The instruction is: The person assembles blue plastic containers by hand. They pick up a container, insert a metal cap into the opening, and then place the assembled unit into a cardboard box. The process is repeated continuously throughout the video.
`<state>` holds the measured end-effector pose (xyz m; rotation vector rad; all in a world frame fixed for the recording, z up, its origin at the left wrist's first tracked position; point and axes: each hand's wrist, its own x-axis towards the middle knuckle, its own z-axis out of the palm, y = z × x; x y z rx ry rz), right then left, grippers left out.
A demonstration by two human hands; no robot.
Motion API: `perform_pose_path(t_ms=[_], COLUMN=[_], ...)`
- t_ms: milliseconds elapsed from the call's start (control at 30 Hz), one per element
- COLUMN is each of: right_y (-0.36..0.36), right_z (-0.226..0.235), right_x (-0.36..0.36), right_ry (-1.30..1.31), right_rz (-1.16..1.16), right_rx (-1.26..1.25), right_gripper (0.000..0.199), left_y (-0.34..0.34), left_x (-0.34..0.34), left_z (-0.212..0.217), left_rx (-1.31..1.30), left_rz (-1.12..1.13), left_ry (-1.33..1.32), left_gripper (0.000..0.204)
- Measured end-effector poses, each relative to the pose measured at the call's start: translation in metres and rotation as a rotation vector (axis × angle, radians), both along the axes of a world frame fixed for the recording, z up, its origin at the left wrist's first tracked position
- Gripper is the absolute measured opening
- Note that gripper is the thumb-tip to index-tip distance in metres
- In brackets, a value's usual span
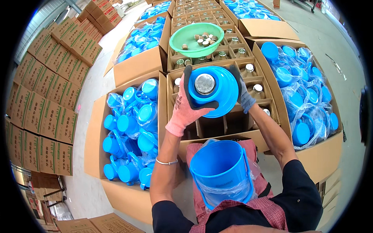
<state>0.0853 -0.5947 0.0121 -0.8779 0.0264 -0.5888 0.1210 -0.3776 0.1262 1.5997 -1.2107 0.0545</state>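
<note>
Both my hands are closed on a round blue plastic part (227, 91) with a silver disc (204, 84) in its middle, held over a divided carton. My left hand (185, 105), in a pink glove with dark fingers, grips its left side, thumb across the near edge. On its right edge is my right hand (244, 93) in a grey-blue glove; some of its fingers are hidden. Below, an open blue plastic bucket-shaped shell (219, 167) with a side handle and clear film around it stands against my lap. The carton (243, 136) holds glass bottles with white-silver tops (258, 88).
Open cartons of blue lidded plastic vessels in film stand to the left (128, 124) and right (297, 101). Ahead, a green basin (176, 40) of corks (206, 43) rests on more divided cartons of bottles. Stacked cardboard boxes (50, 101) line the left.
</note>
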Motion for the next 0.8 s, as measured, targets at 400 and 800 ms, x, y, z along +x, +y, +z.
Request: perform_pose_path(t_ms=[400,800], right_y=[0.023,0.076], right_z=[0.141,0.210], right_x=[0.002,-0.035], right_ry=[-0.140,0.064], right_rz=[0.385,0.540], right_rx=[-0.088,-0.376], right_gripper=[0.058,0.048], left_y=[0.011,0.044], left_x=[0.013,0.032], left_z=[0.119,0.129], left_rx=[-0.210,-0.249], left_rz=[0.085,-0.005], left_ry=[0.224,0.722], left_gripper=[0.052,0.055])
